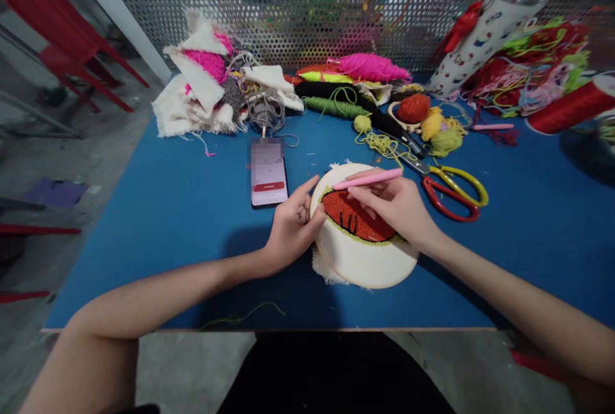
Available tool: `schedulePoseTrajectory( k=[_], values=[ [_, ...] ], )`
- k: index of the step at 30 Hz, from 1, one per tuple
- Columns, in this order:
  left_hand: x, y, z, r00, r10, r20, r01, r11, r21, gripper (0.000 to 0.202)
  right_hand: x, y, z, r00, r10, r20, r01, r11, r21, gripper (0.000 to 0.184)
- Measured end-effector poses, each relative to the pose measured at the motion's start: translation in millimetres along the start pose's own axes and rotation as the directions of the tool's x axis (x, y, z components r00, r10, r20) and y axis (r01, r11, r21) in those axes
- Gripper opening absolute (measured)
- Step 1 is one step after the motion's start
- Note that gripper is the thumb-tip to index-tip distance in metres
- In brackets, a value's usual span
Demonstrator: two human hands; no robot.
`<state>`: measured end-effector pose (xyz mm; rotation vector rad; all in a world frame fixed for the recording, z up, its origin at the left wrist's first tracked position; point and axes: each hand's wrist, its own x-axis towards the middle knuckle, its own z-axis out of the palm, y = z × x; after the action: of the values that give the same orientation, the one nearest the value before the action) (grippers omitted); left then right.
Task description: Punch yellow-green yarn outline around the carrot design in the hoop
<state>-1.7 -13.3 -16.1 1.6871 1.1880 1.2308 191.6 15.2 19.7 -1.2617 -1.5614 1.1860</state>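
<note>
A round embroidery hoop point(372, 265) with white cloth lies tilted at the middle of the table's near half. On its cloth is a red shape point(369, 209) with a black outline, a yellow-green border and several short black marks. My left hand point(296, 225) grips the hoop's left rim, thumb on top and fingers partly hidden behind it. My right hand point(396, 206) is closed around a pink punch needle point(368, 179), held slanted over the upper edge of the red shape. Whether its tip touches the cloth I cannot tell. Frayed cloth sticks out beneath the hoop.
A phone point(269, 173) lies left of the hoop, scissors point(451, 190) to its right. Behind are yarn skeins point(372, 68), cloth scraps point(192, 90), a small yellow-green ball point(362, 124) with loose yarn, a white tumbler point(485, 42) and a red thread spool point(567, 106). Perforated metal backs the blue table point(182, 222).
</note>
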Motion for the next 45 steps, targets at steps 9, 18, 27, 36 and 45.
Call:
schedulePoseTrajectory(
  k=[9,18,27,36,45],
  values=[
    [1.1,7.0,-1.7,0.986,-0.141,0.086,0.153,0.975,-0.16,0.033,-1.5,17.8,20.7,0.9,-0.436,-0.024,0.41,0.862,-0.3,0.006],
    [-1.4,2.7,0.3,0.975,-0.189,0.117,0.212,0.946,-0.245,0.033,-3.1,23.5,19.3,0.907,-0.389,-0.158,0.378,0.921,-0.095,0.007],
    [-0.6,4.0,0.1,0.968,-0.205,0.144,0.235,0.943,-0.235,0.033,-2.7,26.6,19.0,0.912,-0.339,-0.229,0.347,0.938,-0.009,0.012],
    [-0.6,1.2,0.6,0.971,-0.197,0.135,0.224,0.948,-0.225,0.034,-2.4,25.2,17.6,0.909,-0.324,-0.263,0.34,0.94,0.014,0.018],
    [-1.9,2.7,0.5,0.979,-0.161,0.126,0.187,0.953,-0.237,0.032,2.5,22.2,21.5,0.883,-0.47,-0.014,0.452,0.858,-0.245,0.005]
  ],
)
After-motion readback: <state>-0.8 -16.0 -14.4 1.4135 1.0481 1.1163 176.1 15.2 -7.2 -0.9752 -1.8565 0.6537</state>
